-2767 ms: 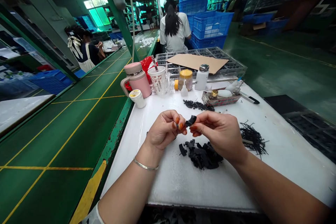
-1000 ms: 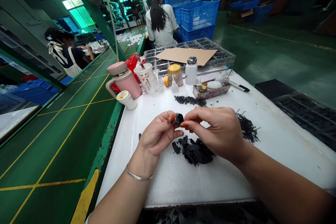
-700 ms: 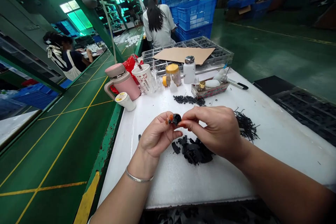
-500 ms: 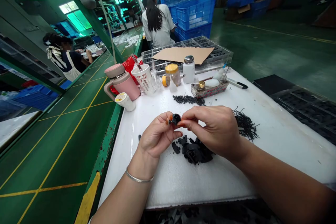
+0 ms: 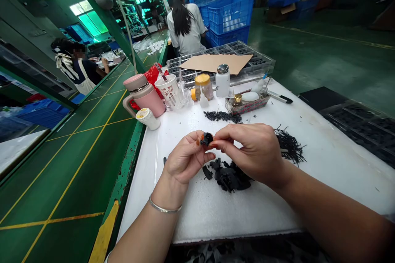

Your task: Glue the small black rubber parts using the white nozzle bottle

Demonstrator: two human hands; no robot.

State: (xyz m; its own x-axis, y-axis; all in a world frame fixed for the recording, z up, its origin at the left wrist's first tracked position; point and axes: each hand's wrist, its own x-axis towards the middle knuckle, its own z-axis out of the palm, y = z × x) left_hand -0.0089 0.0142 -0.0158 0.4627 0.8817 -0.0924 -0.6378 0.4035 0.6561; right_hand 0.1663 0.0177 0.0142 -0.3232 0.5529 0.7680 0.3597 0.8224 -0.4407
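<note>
The left hand (image 5: 182,157) is turned more palm up than in the earliest frame, with thumb and forefinger gripping a small black piece (image 5: 206,138) and the lower fingers curled loosely beneath. That piece, then stretched as a curved strip between both hands, now sits at the left fingertips and shows a dark hollow facing the right hand (image 5: 212,142). The right thumb and forefinger pinch its right edge, the wrist bent so the knuckles rise and the forearm comes in from the right; what lies between those fingertips is too small to make out. Since half a second ago the hands have hardly moved. The left forearm rises from below, a silver bracelet (image 5: 165,209) at its wrist. Just beneath the hands, on the white table (image 5: 247,218), lies a heap of black scraps (image 5: 233,178), and to the right of the right hand a bundle of thin black sticks (image 5: 290,146). Beyond the fingers spread tiny black rings (image 5: 222,117), then a small box (image 5: 248,106) of bottles, with a pink mug (image 5: 148,99) to the left. Farther off, past a cardboard sheet (image 5: 217,63), a person (image 5: 187,28) sits back turned.
</note>
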